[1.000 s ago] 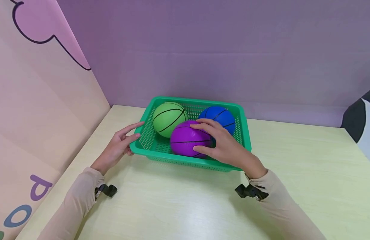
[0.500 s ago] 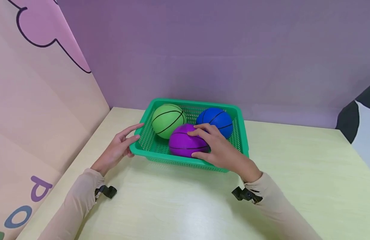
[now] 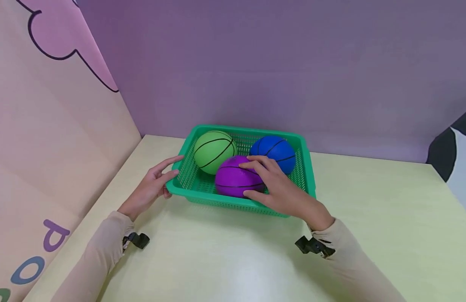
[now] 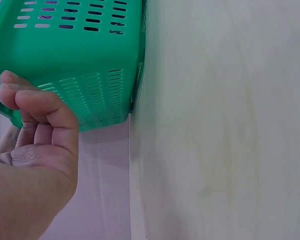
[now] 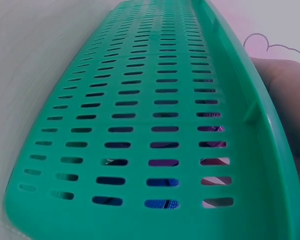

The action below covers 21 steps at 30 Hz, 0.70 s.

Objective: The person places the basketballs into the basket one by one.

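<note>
A green plastic basket with slotted walls stands on the table in the head view. Inside it, a purple ball with black basketball lines lies toward the front wall. My right hand holds that ball from the right, fingers over its top and thumb on its near side. Behind it sit a light green ball at left and a blue ball at right. My left hand grips the basket's left rim; in the left wrist view its fingers curl under the edge.
The pale wooden table extends in front of the basket and to its right. A purple backdrop rises close behind. On the left stands a printed pink-and-cream panel with letters.
The purple ball has dropped slightly into the basket, with my right hand moving down along with it, and more of the blue ball shows. My left hand stays on the rim.
</note>
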Available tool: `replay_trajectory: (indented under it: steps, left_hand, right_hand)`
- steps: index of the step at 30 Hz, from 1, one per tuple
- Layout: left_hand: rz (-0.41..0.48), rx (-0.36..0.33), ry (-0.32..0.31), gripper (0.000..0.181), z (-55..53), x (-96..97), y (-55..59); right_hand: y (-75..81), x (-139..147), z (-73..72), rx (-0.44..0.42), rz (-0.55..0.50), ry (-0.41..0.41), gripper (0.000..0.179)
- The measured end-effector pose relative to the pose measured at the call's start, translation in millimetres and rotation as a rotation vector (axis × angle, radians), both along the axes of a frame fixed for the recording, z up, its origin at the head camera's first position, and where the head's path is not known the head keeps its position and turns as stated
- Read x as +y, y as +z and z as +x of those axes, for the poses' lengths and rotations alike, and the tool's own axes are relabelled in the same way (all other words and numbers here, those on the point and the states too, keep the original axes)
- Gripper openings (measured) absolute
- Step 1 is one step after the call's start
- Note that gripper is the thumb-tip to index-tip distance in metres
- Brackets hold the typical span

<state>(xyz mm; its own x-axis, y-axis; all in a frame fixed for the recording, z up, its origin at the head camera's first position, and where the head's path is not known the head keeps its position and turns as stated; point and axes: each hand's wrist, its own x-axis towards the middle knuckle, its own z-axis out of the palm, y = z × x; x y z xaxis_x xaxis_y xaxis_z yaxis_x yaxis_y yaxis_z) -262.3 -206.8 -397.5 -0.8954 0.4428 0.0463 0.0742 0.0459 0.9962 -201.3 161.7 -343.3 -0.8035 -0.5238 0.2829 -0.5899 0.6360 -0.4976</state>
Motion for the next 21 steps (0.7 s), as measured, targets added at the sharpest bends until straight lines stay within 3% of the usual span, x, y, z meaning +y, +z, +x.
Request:
replay_trajectory:
  steps: [7,14,18,21]
  left_hand:
    - [-0.030,0.015,0.019,0.052,-0.8,5.8,2.6]
    - [-0.135,0.058,0.044,0.051,7.6,10.3,-3.2]
    - [-0.234,0.201,0.097,0.046,19.2,13.5,-2.3]
    - [-0.368,0.337,0.158,0.044,33.8,16.6,0.7]
  right_hand:
    - [8.7,11,1.9,-0.072,-0.055,0.001,0.053]
    - [14.7,30,11.9,-0.073,-0.028,-0.110,0.054]
    - [19.3,46,23.2,0.002,0.015,-0.168,0.050]
    - [17.0,55,36.1,0.098,0.037,-0.212,0.055]
